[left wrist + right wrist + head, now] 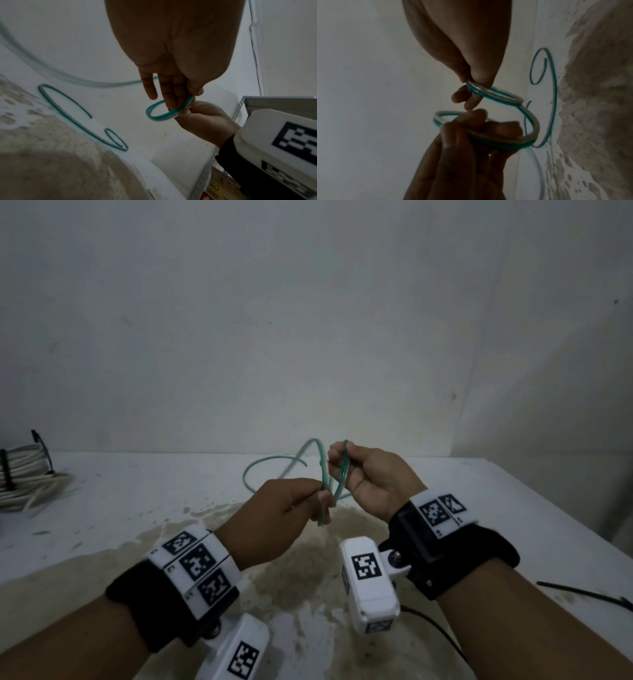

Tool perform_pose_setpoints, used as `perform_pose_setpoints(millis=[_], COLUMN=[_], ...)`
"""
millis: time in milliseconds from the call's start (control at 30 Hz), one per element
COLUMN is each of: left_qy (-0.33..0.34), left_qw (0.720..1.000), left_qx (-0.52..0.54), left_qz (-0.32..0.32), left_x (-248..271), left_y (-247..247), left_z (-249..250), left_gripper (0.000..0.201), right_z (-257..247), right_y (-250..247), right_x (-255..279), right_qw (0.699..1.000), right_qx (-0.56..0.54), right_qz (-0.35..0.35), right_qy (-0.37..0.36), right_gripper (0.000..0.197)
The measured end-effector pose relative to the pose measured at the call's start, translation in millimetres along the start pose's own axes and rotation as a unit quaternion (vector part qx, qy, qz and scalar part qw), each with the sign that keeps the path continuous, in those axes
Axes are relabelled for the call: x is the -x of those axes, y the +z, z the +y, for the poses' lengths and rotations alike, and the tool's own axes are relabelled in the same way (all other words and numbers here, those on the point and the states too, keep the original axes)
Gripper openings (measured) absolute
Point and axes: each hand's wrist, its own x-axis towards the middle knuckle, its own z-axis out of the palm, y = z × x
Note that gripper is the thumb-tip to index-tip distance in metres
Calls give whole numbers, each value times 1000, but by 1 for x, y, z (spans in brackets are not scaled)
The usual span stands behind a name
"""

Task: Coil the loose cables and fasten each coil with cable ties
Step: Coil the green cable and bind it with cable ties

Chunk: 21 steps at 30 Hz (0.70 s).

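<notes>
A thin green cable (337,484) is held up over the white table (513,508) between both hands. My right hand (337,460) grips the top of several small loops between thumb and curled fingers. My left hand (323,498) pinches the lower part of the same loops. In the right wrist view the loops (496,94) run from my right hand (471,86) down into the left hand's fingers (471,121). In the left wrist view my left hand (180,102) pinches the loop (154,115). The loose tail (253,474) curls on the table behind.
A bundle of white cable (24,474) bound by a black tie lies at the table's far left. Black cable ties (589,594) lie near the right edge. A brown stain (308,559) spreads under my hands. A wall stands behind; metal shelving (240,111) stands beside the table.
</notes>
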Motion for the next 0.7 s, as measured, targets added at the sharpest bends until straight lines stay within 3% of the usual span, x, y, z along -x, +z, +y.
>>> perform_pose_setpoints(millis=[133,267,400,533,700], left_qy=[0,9,-7,-36,-91], left_qw=[1000,999,999,998,987], left_qx=[-5,-17,-3,56,105], left_qz=[-14,-27,-37,3,78], left_x=[4,4,7,5,-6], left_y=[3,5,6,5,-2], left_z=[4,5,5,13,16], left_gripper=[23,35,25,8,5], right_z=[6,11,11,21,36], right_y=[4,3,1,-1,-3], right_x=[2,3,4,12,29], right_qw=[1000,999,999,999,988], right_qx=[6,-36,-28,35,140], right_qz=[22,31,34,26,-73], right_qy=[6,9,9,22,-7], right_gripper=[28,28,28,26,27])
